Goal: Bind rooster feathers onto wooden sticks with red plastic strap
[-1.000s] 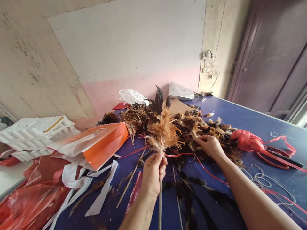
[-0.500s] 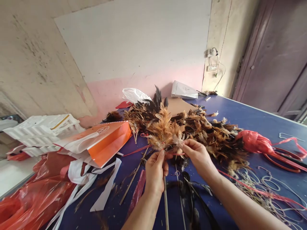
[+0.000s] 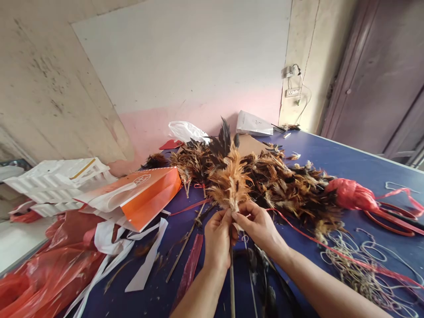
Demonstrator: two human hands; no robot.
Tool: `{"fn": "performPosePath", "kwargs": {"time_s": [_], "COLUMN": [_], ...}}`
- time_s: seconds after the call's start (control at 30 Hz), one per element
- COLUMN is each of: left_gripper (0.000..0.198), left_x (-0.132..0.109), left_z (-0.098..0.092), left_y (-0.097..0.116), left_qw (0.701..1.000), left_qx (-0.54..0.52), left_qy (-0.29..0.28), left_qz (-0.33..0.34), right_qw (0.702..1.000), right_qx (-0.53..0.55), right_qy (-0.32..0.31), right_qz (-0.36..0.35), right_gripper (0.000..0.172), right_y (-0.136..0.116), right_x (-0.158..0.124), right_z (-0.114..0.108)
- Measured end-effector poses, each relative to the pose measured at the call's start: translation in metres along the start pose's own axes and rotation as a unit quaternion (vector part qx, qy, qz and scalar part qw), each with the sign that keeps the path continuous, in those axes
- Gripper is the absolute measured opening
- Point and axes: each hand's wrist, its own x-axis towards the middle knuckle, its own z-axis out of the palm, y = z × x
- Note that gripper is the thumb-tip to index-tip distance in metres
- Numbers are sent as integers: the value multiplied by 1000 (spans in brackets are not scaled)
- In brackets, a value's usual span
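At the middle of the head view, a bundle of brown and black feathers [image 3: 228, 181] stands upright on a thin stick [image 3: 232, 282]. My left hand [image 3: 217, 236] is closed round the top of the stick, just under the feathers. With thumb and fingers pinched, my right hand [image 3: 256, 225] grips the base of the feathers, its fingertips touching those of the left. A red plastic strip [image 3: 298, 229] runs from near my right hand toward the right. Black feathers [image 3: 265, 274] lie on the blue table below my right hand.
Piled feathers [image 3: 291, 190] lie behind and to the right. A red strip roll [image 3: 353, 194] and tangled string [image 3: 361, 274] are at the right. An orange and white bag [image 3: 152, 194], red plastic [image 3: 49, 265] and white foam [image 3: 62, 176] sit left. Loose sticks [image 3: 185, 249] lie near my left hand.
My right hand has moved left and down, up against my left hand. The small feather tuft it held apart is now against the bundle, which has shifted slightly right.
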Motion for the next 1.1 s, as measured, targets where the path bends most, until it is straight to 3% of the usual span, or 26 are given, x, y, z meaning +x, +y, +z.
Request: {"fn": "performPosePath", "kwargs": {"time_s": [0.13,0.33,0.87,1.1], "left_gripper": [30,32,34,31], "left_x": [0,-2,-2,-1], "left_z": [1,2,0,0], "left_y": [1,2,0,2], "left_qw": [1000,1000,998,999], "left_qx": [-9,4,57,37], "left_qy": [-6,-28,-7,0], "left_qz": [1,2,1,13], "right_qw": [997,970,956,977], "right_qx": [64,226,275,192], "right_qy": [-33,-73,-6,-44], "right_qz": [17,52,106,77], "right_gripper": [30,25,33,28], "right_y": [-2,-1,8,10], "right_x": [4,6,-2,4], "right_z": [-7,-9,8,0]}}
